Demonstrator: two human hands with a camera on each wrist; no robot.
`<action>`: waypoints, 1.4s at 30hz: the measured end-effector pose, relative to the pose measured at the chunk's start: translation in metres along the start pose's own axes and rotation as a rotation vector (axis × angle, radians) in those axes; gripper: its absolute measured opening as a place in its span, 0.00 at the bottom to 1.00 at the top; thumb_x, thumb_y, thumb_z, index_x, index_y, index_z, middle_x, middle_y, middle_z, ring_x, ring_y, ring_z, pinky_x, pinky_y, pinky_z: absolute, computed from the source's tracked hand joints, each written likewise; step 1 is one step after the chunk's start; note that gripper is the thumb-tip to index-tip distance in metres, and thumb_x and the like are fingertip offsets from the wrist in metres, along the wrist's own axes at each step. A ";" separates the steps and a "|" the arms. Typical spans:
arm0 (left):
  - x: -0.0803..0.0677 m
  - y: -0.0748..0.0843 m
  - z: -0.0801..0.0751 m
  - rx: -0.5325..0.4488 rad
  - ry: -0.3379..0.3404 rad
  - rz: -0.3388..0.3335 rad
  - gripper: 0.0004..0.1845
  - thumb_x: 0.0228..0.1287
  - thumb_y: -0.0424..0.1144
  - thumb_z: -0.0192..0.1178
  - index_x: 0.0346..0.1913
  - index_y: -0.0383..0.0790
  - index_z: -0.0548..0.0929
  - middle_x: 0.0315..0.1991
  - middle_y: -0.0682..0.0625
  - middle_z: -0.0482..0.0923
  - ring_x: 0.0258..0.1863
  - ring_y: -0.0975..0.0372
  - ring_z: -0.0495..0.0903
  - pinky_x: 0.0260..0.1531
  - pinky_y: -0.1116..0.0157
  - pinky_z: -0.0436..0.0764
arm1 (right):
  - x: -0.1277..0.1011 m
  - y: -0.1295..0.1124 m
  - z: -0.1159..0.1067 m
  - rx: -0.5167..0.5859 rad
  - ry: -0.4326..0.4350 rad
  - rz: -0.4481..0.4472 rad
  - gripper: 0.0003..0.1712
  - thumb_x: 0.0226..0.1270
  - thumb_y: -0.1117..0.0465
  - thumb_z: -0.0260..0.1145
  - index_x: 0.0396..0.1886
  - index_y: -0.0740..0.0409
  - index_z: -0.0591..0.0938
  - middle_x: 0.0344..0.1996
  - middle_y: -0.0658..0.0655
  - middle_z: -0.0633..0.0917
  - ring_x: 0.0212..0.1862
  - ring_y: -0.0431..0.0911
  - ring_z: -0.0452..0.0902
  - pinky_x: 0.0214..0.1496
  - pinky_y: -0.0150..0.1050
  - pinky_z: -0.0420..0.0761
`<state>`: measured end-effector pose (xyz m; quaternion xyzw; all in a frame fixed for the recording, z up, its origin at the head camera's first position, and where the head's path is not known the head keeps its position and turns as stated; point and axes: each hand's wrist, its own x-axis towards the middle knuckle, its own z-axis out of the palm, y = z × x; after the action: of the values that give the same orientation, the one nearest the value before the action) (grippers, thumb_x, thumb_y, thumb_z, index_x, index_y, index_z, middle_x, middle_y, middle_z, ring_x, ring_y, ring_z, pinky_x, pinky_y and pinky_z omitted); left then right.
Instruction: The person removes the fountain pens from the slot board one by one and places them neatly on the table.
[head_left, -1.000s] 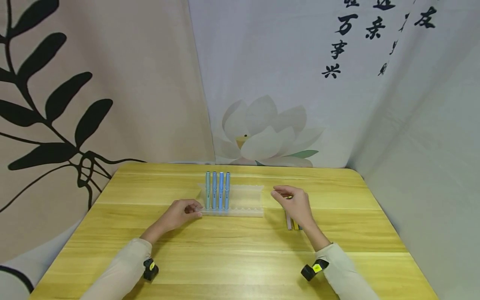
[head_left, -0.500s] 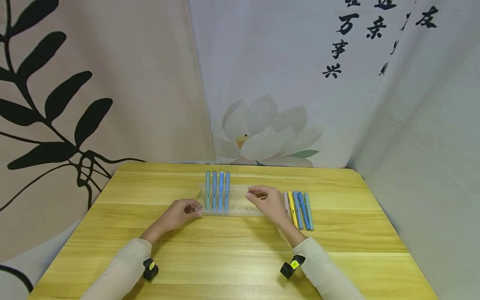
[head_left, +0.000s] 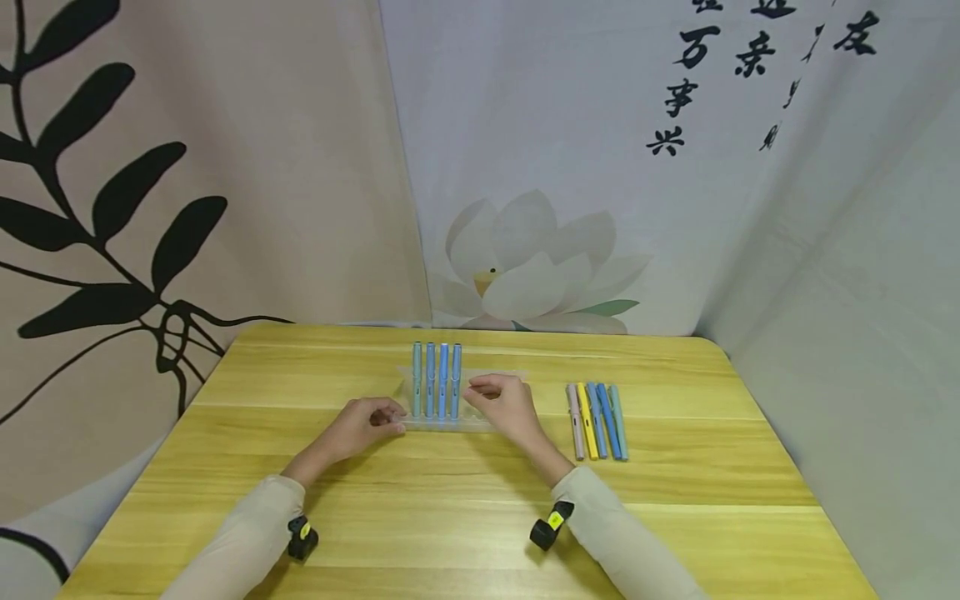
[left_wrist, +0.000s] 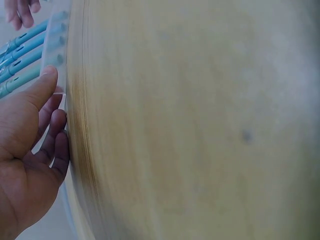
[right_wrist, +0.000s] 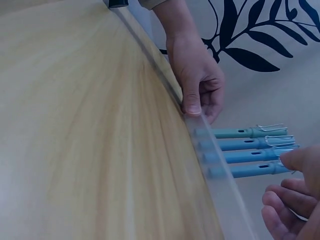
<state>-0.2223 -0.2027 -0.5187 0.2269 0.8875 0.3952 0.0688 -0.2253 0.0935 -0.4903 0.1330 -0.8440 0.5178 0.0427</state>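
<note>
A clear plastic pen stand (head_left: 468, 425) sits towards the back of the table. Several capped pens (head_left: 443, 379), one green and the rest blue, stand upright in its left part. My left hand (head_left: 367, 427) grips the stand's left end; in the left wrist view the thumb (left_wrist: 47, 75) lies on its front edge. Beside the rightmost standing blue pen is my right hand (head_left: 506, 404), fingers loosely bent and nothing seen between them. The right wrist view shows that hand's thumb (right_wrist: 295, 159) overlapping the blue caps.
Right of the stand, several more pens lie side by side on the wooden table (head_left: 420, 517): a pink one (head_left: 575, 421), a yellow one (head_left: 587, 421), blue ones (head_left: 602, 421) and a green one (head_left: 618, 422). A printed curtain (head_left: 540, 167) hangs behind the table.
My right hand has moved left from above the lying pens to the standing ones, uncovering the lying pens. My left hand has stayed on the stand.
</note>
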 end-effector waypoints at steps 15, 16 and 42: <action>0.002 0.000 -0.002 0.006 0.001 0.015 0.11 0.70 0.41 0.67 0.50 0.42 0.86 0.36 0.56 0.83 0.36 0.63 0.80 0.39 0.66 0.81 | 0.014 0.002 0.022 0.008 0.018 0.038 0.16 0.70 0.55 0.72 0.50 0.61 0.89 0.43 0.56 0.91 0.43 0.46 0.88 0.43 0.38 0.86; 0.002 0.000 -0.002 0.007 0.001 0.014 0.11 0.70 0.42 0.67 0.50 0.42 0.86 0.36 0.57 0.83 0.35 0.63 0.79 0.38 0.67 0.81 | 0.015 0.002 0.024 0.011 0.020 0.037 0.16 0.69 0.55 0.72 0.50 0.61 0.89 0.42 0.56 0.91 0.43 0.46 0.88 0.42 0.38 0.86; 0.001 -0.004 0.000 0.015 0.010 0.029 0.11 0.70 0.42 0.67 0.49 0.42 0.86 0.35 0.57 0.83 0.35 0.64 0.79 0.37 0.67 0.81 | 0.010 -0.018 0.006 0.034 0.050 -0.036 0.18 0.72 0.52 0.70 0.54 0.58 0.88 0.42 0.52 0.91 0.43 0.43 0.87 0.46 0.39 0.86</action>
<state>-0.2252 -0.2045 -0.5219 0.2383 0.8874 0.3904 0.0568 -0.2295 0.0789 -0.4752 0.1358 -0.8314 0.5342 0.0706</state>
